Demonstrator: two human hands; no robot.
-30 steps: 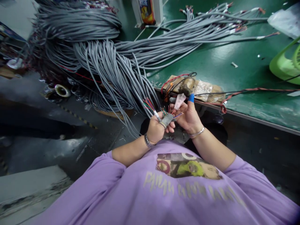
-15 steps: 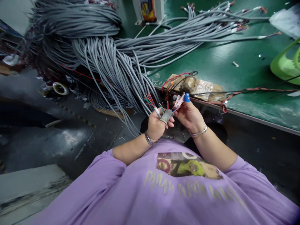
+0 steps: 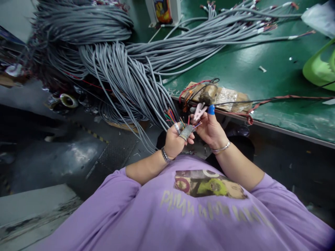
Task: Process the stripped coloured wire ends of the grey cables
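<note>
My left hand (image 3: 174, 142) is closed around the end of a grey cable (image 3: 177, 129), whose thin coloured wires (image 3: 171, 115) fan out above the fist. Grey wrapping (image 3: 186, 132) covers its thumb, and more fine wire ends show just beyond that. Close by on the right, my right hand (image 3: 211, 131) wears a blue finger cover (image 3: 211, 109) on the thumb. Between its thumb and fingers it grips a pale pink clip (image 3: 199, 112) shaped like a clothespin. Whether the clip's jaws hold a wire cannot be made out.
Large bundles of grey cable (image 3: 125, 69) hang over the edge of the green table (image 3: 282, 69). At that edge lies a taped cardboard piece (image 3: 232, 97) with black and red leads. A light-green plastic basket (image 3: 318, 69) stands at right; a coil (image 3: 68, 100) is on the left.
The pink clip, blurred before near the wires, has tilted and now shows clearly beside the right thumb. The right hand has shifted slightly; the left still holds the cable.
</note>
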